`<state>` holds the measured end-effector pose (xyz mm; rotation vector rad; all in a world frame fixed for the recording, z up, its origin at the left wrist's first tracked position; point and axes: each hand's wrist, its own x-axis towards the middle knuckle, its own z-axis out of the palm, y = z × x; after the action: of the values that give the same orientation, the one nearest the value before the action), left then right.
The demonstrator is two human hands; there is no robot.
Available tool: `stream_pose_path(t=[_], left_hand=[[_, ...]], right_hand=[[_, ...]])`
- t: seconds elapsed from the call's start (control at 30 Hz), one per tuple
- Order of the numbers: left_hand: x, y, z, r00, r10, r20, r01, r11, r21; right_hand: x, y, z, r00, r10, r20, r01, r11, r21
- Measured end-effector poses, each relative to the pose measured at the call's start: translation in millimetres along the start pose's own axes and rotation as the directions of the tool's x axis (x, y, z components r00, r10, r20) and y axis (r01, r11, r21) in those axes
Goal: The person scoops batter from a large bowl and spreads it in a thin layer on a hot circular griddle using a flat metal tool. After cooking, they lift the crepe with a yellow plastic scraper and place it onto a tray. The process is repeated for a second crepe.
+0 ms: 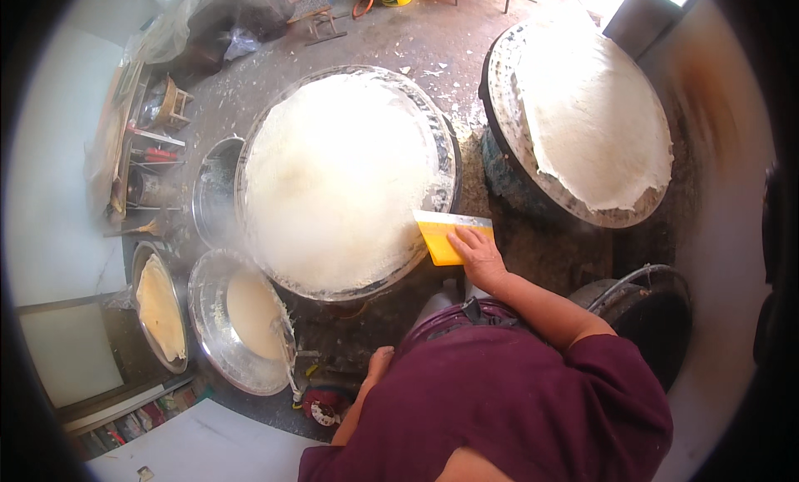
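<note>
My right hand (479,257) grips a yellow scraper (441,242) with a pale straight edge. That edge is at the lower right rim of a large round griddle (433,124), which is covered by a thin sheet of white batter (333,174). Haze blurs part of the sheet. Down by my left side, my left hand (381,361) hangs low, its fingers too small and turned away to make out. Nearest to it is a metal basin (208,315) holding cream-coloured batter (254,314), with a stick-like handle leaning at its edge.
A second round griddle (566,195) at the right carries a pale flatbread sheet (599,124) with ragged edges. Left stand a tray with a folded yellowish sheet (161,307), another metal basin (218,191) and cluttered shelves. A dark round vessel (649,324) sits by my right side.
</note>
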<state>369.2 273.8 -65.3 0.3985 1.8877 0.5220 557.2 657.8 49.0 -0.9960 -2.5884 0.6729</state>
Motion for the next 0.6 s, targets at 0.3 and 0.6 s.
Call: stream_pose_path(t=[0.3, 0.6], left_hand=[[-33, 127, 28, 0.991, -0.12, -0.063, 0.109, 0.982, -0.157], [-34, 129, 49, 0.989, -0.073, -0.125, 0.02, 0.924, -0.381]], right_hand=[[204, 84, -31, 0.999, -0.032, 0.021, 0.035, 0.984, -0.174], [251, 152, -10, 0.849, 0.511, 0.131, -0.528, 0.823, 0.212]])
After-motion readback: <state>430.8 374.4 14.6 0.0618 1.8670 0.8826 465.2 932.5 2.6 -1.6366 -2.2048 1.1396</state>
